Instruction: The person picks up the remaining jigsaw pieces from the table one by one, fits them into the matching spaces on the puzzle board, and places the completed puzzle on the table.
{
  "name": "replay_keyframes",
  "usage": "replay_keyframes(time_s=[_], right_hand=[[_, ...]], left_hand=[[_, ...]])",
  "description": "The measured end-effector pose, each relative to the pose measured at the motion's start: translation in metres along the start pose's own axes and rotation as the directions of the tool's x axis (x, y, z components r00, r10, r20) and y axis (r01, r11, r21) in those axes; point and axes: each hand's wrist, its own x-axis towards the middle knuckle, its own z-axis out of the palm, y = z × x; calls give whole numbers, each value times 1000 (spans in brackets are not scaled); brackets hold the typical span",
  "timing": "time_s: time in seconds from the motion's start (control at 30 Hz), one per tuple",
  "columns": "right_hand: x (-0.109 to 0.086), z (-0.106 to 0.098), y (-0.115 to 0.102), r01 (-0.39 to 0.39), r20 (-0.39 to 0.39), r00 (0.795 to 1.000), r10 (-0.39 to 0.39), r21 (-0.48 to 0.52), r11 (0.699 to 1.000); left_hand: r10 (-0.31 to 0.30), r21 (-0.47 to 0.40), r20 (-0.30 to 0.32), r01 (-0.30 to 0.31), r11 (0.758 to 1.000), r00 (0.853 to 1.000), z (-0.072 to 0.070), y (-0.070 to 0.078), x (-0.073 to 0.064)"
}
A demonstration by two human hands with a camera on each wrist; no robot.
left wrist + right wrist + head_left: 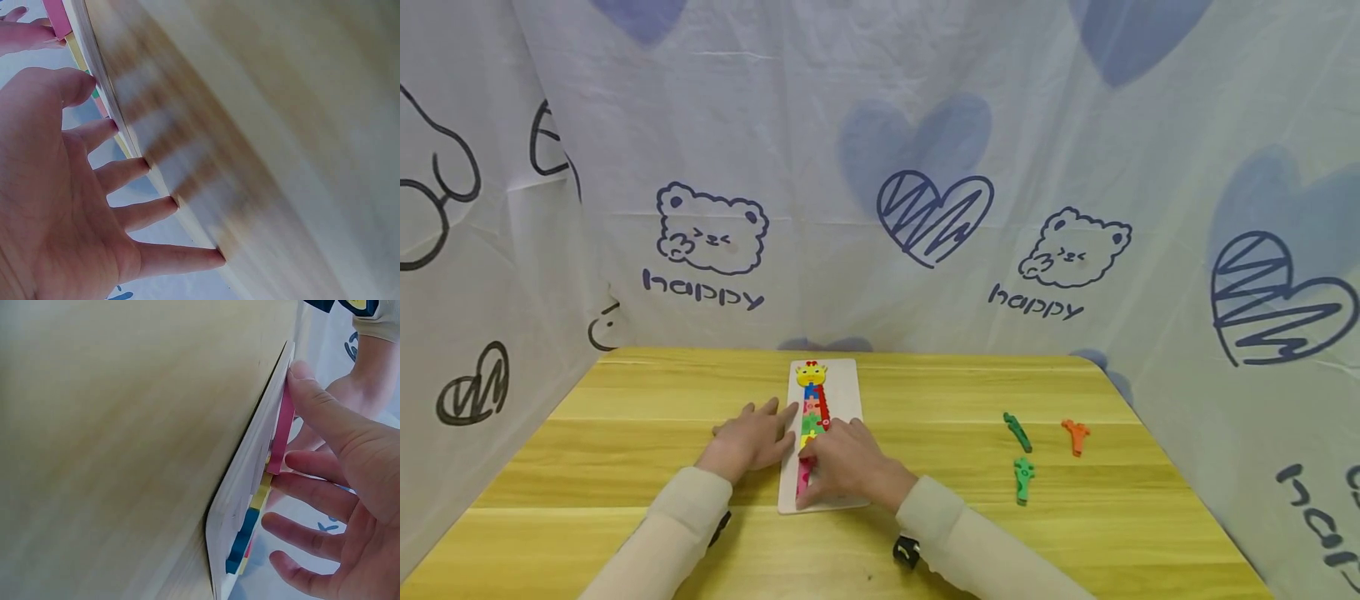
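Note:
A white puzzle board (844, 387) lies on the table with a giraffe puzzle on it. The giraffe has a yellow head (811, 376) and a neck of blue, pink, green and yellow pieces, with a red piece (823, 403) along one side. My left hand (751, 438) spreads straight fingers, whose tips (219, 257) touch the board's left edge. Over the lower board, my right hand (850, 463) pinches a pink puzzle piece (283, 434) lengthwise, thumb at one end and fingers at the other. In the head view this hand partly hides the piece.
To the right on the wooden table (940, 417) lie three loose pieces: a dark green piece (1018, 432), a light green piece (1023, 481) and an orange piece (1077, 437). A printed curtain (827, 275) hangs behind the table and along both sides.

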Motion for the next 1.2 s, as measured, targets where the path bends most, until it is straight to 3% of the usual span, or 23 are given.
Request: replay_keyframes(time_s=[0.33, 0.83, 1.2], right_hand=[[5, -3, -2, -13, 3, 1000, 13, -37, 999], [6, -8, -5, 15, 38, 999, -17, 50, 999], [6, -5, -3, 33, 27, 999, -34, 57, 998]], left_hand=[[3, 13, -5, -3, 1000, 1000, 0, -1, 2], [0, 8, 1, 0, 1000, 1000, 1, -2, 3], [-2, -2, 10, 2, 1000, 1000, 0, -1, 1]])
